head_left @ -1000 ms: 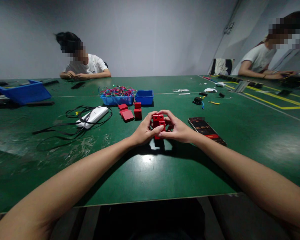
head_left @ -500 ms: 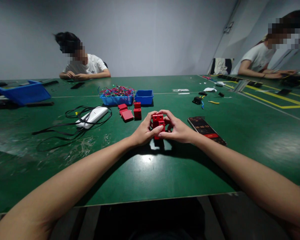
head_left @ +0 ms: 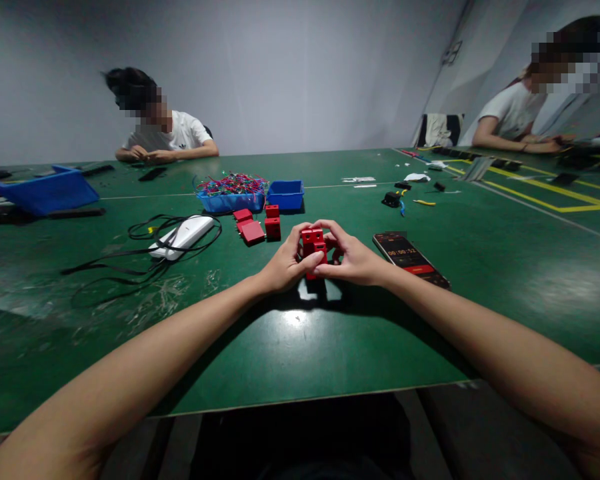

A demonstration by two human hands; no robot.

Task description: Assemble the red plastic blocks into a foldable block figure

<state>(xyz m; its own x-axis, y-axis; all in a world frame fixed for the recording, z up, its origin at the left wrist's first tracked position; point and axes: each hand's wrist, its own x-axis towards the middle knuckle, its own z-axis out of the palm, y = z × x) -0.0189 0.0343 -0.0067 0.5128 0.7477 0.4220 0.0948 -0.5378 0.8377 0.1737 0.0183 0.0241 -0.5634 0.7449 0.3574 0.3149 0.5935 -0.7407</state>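
Between my two hands, small red power adapters (head_left: 313, 238) are held bunched together, upright, just over the table. My left hand (head_left: 283, 264) grips them from the left, its thumb across the front. From the other side my right hand (head_left: 356, 259) closes round them, fingertips at the top and thumb low on the front. Port-like openings show on the faces turned to me; the fingers hide the sides. Beyond my left hand, more red adapters (head_left: 253, 232) lie flat with metal pins sticking out, and others (head_left: 273, 228) stand beside them.
Behind the adapters are a blue bin (head_left: 231, 202) heaped with coloured wires and a smaller blue bin (head_left: 285, 195). A white power strip (head_left: 181, 238) with black cord lies left. A phone (head_left: 411, 259) showing a timer lies right. Two people sit across the green table (head_left: 300, 360).
Both hands keep their hold on the red adapters, with no clear movement of the fingers. The whole view has shifted slightly.
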